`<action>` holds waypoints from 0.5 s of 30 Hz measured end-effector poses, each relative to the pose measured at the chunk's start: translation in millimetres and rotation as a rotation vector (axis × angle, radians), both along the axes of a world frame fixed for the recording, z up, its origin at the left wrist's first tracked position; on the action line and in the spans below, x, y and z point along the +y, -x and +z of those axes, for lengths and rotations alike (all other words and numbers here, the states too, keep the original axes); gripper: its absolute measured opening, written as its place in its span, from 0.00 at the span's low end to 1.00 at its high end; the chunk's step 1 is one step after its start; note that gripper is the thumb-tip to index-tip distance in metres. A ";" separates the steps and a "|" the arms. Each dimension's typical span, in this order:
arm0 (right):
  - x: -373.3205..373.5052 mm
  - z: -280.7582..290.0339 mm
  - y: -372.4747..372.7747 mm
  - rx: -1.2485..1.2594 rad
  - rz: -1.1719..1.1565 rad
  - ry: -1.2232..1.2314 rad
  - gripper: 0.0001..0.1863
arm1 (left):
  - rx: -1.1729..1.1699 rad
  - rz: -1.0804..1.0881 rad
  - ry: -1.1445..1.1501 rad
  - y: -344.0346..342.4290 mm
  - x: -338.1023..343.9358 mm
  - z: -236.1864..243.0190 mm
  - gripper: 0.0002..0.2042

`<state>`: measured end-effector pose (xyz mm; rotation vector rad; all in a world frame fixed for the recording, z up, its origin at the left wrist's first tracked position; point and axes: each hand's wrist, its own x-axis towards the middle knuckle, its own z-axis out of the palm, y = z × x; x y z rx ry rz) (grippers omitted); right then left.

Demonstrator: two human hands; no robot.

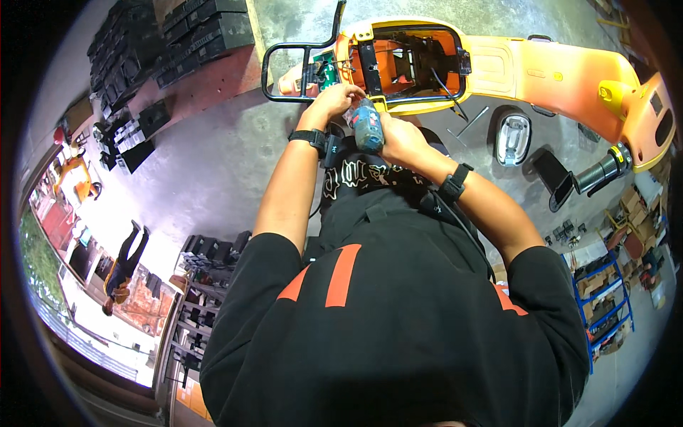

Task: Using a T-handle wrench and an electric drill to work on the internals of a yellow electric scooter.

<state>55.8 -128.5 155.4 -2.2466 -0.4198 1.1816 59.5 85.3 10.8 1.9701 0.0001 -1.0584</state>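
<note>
My right hand [404,141] is wrapped round a blue cordless screwdriver [368,128], whose nose points away from me at the yellow edge of an electric scooter [498,60]. Beside the tool's tip is my left hand [334,101], its fingers bent together against the scooter's rear end. Whatever those fingers pinch is too small to make out. A black tubular rack [284,47] sticks out at the scooter's left end, with a green part [326,70] next to it. The scooter's seat compartment [416,60] stands uncovered, with cables and an orange inside showing.
On the floor to the right lie a grey-white tub [514,139] and a long-handled wrench [473,121]. The black handlebar grip [601,171] juts out nearby. Black boxes [203,43] are stacked at far left, a blue shelf [605,306] stands right, and another person [122,274] is at left.
</note>
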 end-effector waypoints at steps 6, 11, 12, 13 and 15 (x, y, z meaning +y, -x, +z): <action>-6.7 -8.4 -11.4 0.000 -0.073 -0.085 0.24 | -0.102 0.111 0.012 7.4 -0.1 -8.7 0.25; -0.5 -2.8 -51.3 0.437 -0.347 -0.110 0.17 | -0.067 0.123 -0.073 7.5 -3.9 -2.8 0.20; 0.1 -0.4 -57.8 0.485 -0.369 -0.163 0.17 | -0.063 0.123 -0.101 6.8 -5.6 0.6 0.20; 3.4 -0.4 -64.2 0.535 -0.352 -0.024 0.15 | -0.066 0.124 -0.147 6.5 -7.1 4.7 0.20; 5.2 1.8 -66.8 0.461 -0.325 -0.060 0.14 | -0.203 0.122 -0.219 10.7 -8.7 14.7 0.17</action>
